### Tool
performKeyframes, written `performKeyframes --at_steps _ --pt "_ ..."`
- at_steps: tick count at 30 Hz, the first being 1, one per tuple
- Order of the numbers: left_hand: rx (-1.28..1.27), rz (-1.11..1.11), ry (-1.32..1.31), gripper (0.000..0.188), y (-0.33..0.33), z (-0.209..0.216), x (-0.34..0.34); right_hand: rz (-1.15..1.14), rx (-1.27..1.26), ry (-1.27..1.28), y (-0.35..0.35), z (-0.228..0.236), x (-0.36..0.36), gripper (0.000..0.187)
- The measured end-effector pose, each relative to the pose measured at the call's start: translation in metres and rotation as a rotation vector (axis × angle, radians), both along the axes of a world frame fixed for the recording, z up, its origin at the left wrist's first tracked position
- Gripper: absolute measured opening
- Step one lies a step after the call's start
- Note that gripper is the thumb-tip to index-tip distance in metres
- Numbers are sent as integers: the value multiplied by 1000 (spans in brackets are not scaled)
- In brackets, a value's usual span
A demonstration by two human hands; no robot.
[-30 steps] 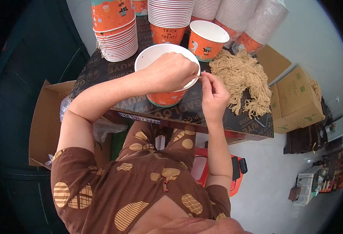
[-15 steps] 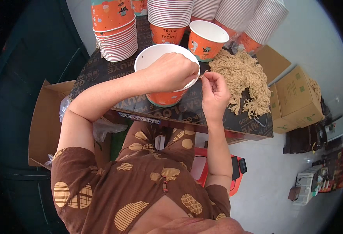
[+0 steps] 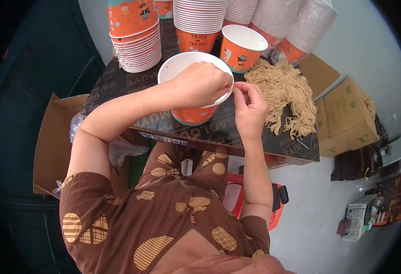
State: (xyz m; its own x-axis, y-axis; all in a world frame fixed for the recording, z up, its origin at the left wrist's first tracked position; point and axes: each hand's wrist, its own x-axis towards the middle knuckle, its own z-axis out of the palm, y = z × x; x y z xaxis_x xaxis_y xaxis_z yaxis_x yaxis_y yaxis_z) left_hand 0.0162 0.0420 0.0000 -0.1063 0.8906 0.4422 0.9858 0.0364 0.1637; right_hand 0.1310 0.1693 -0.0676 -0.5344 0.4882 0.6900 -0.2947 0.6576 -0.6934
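— Orange paper bucket (image 3: 192,114) with a white inside stands on the dark tabletop (image 3: 118,91), right in front of the person. The left hand (image 3: 199,84) lies over its rim on the near right side, fingers curled in a narrow grip on the edge.

— And the other hand?

— The right hand (image 3: 249,106) is just beside that same spot on the rim, thumb and forefinger pinched together. I judge that they hold the end of a thin tan cord, but it is too small to be sure.

— So which step is this?

— It looks like fitting a cord handle to the bucket: one hand steadies the rim while the other works the cord end at a point on the wall. No cord shows hanging across the bucket, so I take it as an early stage.

— Where does the cord come from?

— A loose heap of tan cords (image 3: 285,91) lies on the tabletop just right of the right hand. Behind stand an open orange bucket (image 3: 241,48) and tall stacks of nested buckets (image 3: 134,36).

— What does the next move call for?

— Fine finger work, I think: keeping the rim firm without crushing the paper wall, and drawing the cord end through cleanly.
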Motion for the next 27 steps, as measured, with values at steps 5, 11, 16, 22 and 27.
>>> performKeyframes --at_steps 5,11,16,22,27 --pt "10 4 -2 12 0 2 0 18 33 -25 -1 7 4 8" --pt "39 -9 -13 14 4 2 -3 79 -24 -29 -1 8 4 9" --pt "21 -10 -61 13 6 6 -3 107 14 -7 5 4 2 4" --pt "33 -30 -86 14 10 1 -10 162 -32 -33 4 6 3 0" --pt "41 -37 -177 13 15 -3 -10 283 -197 -34 10 -4 0 3"
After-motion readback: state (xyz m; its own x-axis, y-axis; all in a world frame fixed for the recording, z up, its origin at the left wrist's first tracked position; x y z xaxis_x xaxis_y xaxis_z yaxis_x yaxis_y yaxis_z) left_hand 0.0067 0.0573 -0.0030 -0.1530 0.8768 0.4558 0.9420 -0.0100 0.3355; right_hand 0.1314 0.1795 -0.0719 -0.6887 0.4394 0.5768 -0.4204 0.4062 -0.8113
